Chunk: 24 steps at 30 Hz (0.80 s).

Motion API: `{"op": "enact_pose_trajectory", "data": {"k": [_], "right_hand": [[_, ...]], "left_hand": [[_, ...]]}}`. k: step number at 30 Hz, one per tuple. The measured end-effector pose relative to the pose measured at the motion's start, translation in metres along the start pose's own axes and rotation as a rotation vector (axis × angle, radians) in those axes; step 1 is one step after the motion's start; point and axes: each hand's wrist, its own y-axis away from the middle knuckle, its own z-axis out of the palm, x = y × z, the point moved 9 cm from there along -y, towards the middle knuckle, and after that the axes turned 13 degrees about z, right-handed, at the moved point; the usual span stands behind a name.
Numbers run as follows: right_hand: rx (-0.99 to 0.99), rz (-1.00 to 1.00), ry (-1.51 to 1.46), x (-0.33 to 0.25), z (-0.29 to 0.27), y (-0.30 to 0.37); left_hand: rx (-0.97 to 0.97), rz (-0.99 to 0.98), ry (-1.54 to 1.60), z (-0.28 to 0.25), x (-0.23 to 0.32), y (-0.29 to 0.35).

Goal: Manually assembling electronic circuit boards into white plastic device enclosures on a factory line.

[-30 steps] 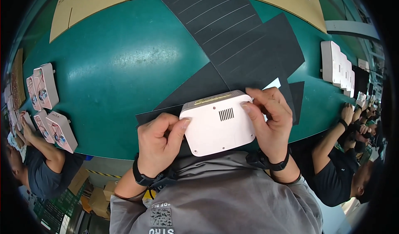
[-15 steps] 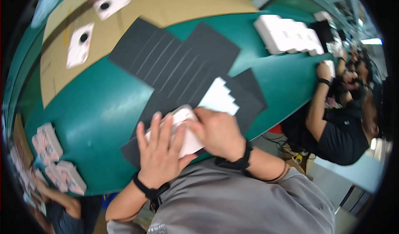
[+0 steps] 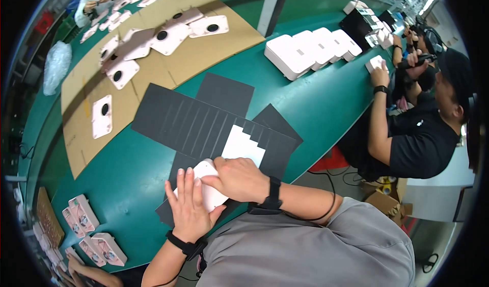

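the left hand (image 3: pixel 191 208) lies, fingers spread, on a white, rounded plastic casing (image 3: pixel 214 198) over dark grey sheets (image 3: pixel 183 159); the right hand (image 3: pixel 242 180) curls at its far edge; whether it pinches, i can't tell. probably pressing; the next move likely calls for even support.

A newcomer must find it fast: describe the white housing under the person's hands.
On the green table, find the overlapping dark sheets. By the grey shirt, over their near end, is a round-cornered white housing. Unlike the row of white housings farther right, it has the wearer's left hand and right hand on it.
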Motion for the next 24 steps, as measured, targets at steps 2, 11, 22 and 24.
{"op": "enact_pose_trajectory", "data": {"k": [2,11,22,24], "right_hand": [[-0.077,-0.030,-0.012,0.002,-0.004,0.002],[0.194,0.014,-0.345,0.106,-0.076,-0.024],[0.399,0.543,-1.021,0.246,-0.157,-0.078],[0.289,0.434,-1.162,0.265,-0.146,-0.104]], "left_hand": [[-0.009,0.016,-0.028,-0.001,0.000,0.000],[0.308,-0.179,0.018,-0.066,0.006,-0.020],[0.243,-0.914,-0.591,-0.149,-0.063,0.238],[0.105,-1.059,-0.884,-0.166,-0.072,0.299]]}}
